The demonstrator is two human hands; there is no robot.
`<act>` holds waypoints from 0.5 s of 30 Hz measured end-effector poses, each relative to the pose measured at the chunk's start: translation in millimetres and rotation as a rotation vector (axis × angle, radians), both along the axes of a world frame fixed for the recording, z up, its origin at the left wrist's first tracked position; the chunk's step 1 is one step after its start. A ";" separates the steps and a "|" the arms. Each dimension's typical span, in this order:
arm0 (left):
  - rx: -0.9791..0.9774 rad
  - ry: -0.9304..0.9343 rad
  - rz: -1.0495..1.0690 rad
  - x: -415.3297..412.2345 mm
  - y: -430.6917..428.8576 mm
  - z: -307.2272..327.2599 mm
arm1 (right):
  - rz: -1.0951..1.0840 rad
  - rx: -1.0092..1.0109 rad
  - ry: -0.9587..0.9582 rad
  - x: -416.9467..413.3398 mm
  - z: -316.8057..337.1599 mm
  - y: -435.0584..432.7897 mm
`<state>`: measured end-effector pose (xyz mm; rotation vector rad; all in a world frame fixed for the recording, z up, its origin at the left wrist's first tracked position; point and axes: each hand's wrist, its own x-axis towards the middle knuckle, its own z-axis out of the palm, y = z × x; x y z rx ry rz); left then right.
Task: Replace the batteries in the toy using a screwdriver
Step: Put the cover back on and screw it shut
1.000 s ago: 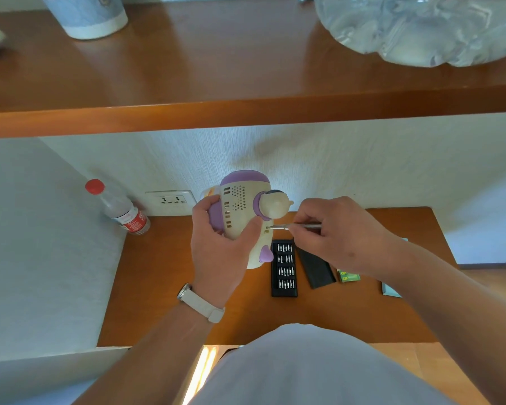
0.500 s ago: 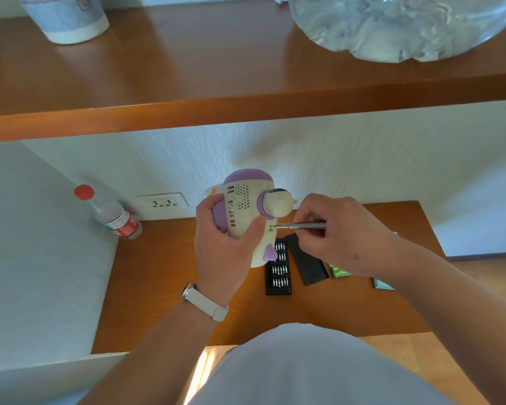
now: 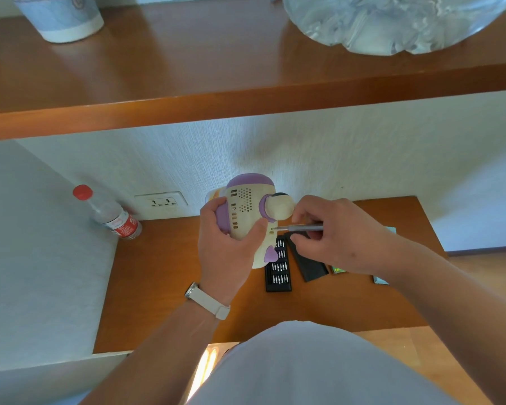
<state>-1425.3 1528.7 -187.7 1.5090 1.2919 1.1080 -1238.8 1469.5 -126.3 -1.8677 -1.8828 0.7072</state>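
Observation:
A cream and purple toy point(image 3: 247, 206) is held above the wooden desk point(image 3: 170, 287), gripped from the left by my left hand point(image 3: 227, 247), its vented back facing me. My right hand point(image 3: 336, 235) pinches a slim silver screwdriver point(image 3: 301, 228) held level, its tip pressed into a small hole on the toy's right side. Under the toy lies an open black bit case point(image 3: 278, 268) with rows of bits, and its black lid point(image 3: 310, 263) lies just to the right. A green battery pack point(image 3: 338, 270) peeks out below my right hand.
A plastic bottle with a red cap point(image 3: 111, 214) stands at the back left by a wall socket point(image 3: 160, 202). A wooden shelf point(image 3: 187, 83) overhangs, carrying a paper cup point(image 3: 62, 16) and a clear plastic bag point(image 3: 392, 21). A teal item point(image 3: 381, 279) is half hidden by my right forearm.
The view has shifted slightly; both hands keep their grip, with the screwdriver tip staying at the toy's side hole. My right fingers have shifted slightly on the shaft.

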 end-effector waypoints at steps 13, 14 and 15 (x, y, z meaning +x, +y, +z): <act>-0.017 -0.011 0.017 -16.8 3.8 -7.4 | -0.017 -0.015 -0.098 -18.0 -4.6 8.2; -0.019 -0.006 0.016 -18.4 4.8 -8.0 | -0.018 -0.015 -0.115 -20.1 -5.6 9.7; -0.021 -0.002 0.016 -20.1 5.8 -8.5 | -0.019 -0.016 -0.124 -22.2 -6.2 11.3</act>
